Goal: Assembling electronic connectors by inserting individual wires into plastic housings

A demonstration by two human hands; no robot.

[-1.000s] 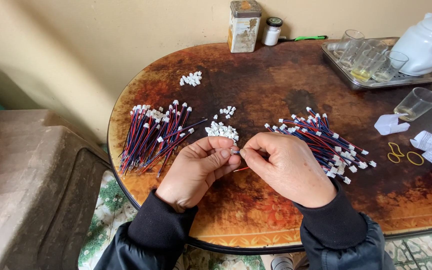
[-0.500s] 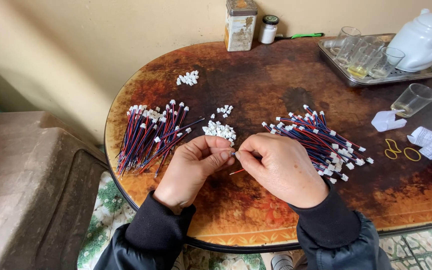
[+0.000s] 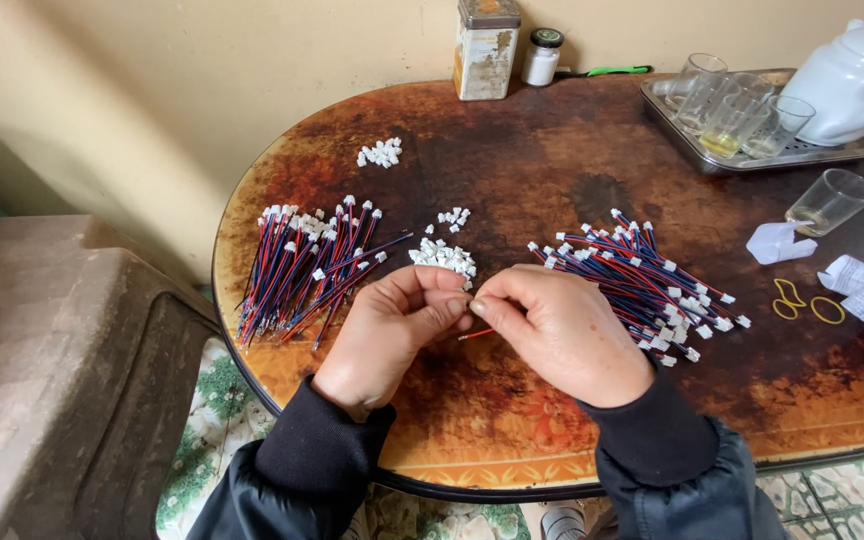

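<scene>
My left hand (image 3: 392,325) and my right hand (image 3: 562,330) meet fingertip to fingertip over the brown table (image 3: 512,170). Together they pinch a short red wire (image 3: 474,334), whose tail pokes out below the fingers. What sits at its tip is hidden by my fingers. Just beyond the fingertips lies a small heap of white plastic connectors (image 3: 442,256). A pile of red and blue wires with white ends (image 3: 304,265) lies to the left, and a second such pile (image 3: 637,280) lies to the right, partly under my right hand.
More white connectors (image 3: 380,153) lie farther back. A tin (image 3: 487,48) and a small jar (image 3: 542,56) stand by the wall. A metal tray (image 3: 852,147) holds glasses and a white teapot (image 3: 847,80). A lone glass (image 3: 832,200), crumpled paper (image 3: 780,242) and rubber bands (image 3: 802,300) lie at right.
Both hands stay pinched together at the same spot; only the fingers shift slightly on the wire. The piles have not moved.
</scene>
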